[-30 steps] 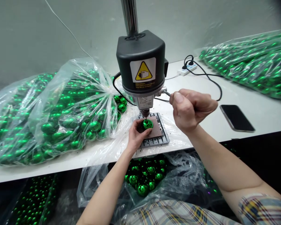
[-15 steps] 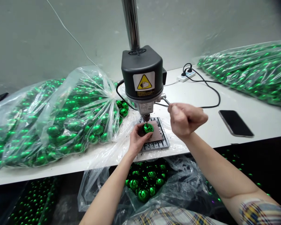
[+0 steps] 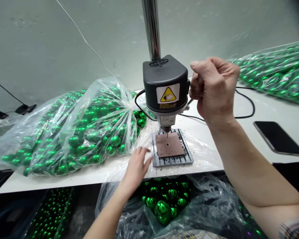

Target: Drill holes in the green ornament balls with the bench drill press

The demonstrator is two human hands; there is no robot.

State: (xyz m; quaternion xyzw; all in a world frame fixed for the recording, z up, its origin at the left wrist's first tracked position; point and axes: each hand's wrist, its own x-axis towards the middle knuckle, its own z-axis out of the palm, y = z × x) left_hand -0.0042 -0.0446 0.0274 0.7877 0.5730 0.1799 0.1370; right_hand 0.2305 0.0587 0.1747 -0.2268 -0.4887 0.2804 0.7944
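One pull on the lever (image 3: 190, 102), round which the right hand (image 3: 215, 89) is clenched, could injure the left hand (image 3: 137, 166), fingers relaxed and empty beside the pad (image 3: 163, 150), if it strayed under the drill (image 3: 165, 88), above the green balls (image 3: 162, 209) in the plastic bag (image 3: 201, 205).

Open front approach to base plate (image 3: 173, 162) (drill press (image 3: 164, 78) above, bag (image 3: 92, 129) left).

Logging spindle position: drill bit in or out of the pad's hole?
Out. The drill bit ends above the hole, with pinkish pad showing between.
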